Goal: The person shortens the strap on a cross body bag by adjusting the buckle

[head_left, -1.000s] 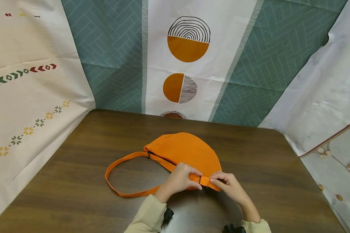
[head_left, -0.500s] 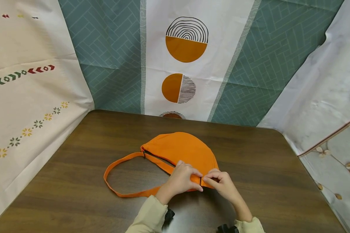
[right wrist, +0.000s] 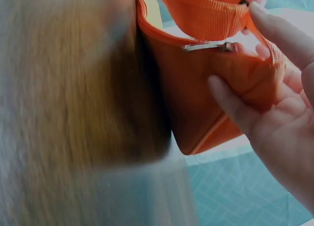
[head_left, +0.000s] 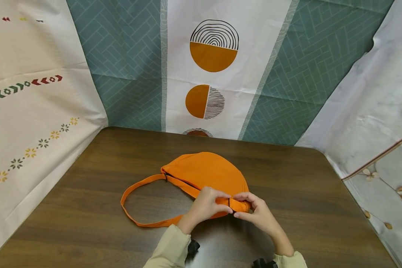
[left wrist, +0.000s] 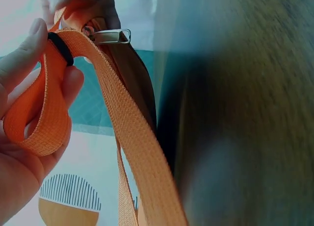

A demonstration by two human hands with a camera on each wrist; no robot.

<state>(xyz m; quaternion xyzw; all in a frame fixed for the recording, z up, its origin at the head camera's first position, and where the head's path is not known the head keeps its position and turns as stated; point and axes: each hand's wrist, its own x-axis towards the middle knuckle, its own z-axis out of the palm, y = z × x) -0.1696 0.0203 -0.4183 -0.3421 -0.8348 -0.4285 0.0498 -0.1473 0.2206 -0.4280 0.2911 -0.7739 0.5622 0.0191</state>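
An orange waist bag (head_left: 207, 169) lies on the table with its curved side away from me. Its orange strap (head_left: 150, 180) loops out to the left and comes back under my left hand (head_left: 206, 204). That hand pinches the strap beside a black slider buckle (left wrist: 61, 48), and a fold of webbing bulges between its fingers in the left wrist view. Just to the right, my right hand (head_left: 259, 212) holds the strap and the bag's right end between thumb and fingers. A metal zipper pull (right wrist: 208, 47) hangs by the right fingers. Part of the buckle is hidden by fingertips.
A brown wooden table (head_left: 97, 208) carries the bag. Behind it hangs a green and white patterned cloth (head_left: 130, 74), with light cloths at the left (head_left: 37, 111) and right (head_left: 372, 123). Black wrist cameras (head_left: 193, 248) sit below both hands.
My right hand has moved left towards the buckle, and its thumb and fingers have spread around the strap. The strap's short right end now bends up in a fold. My left hand stays nearly still.
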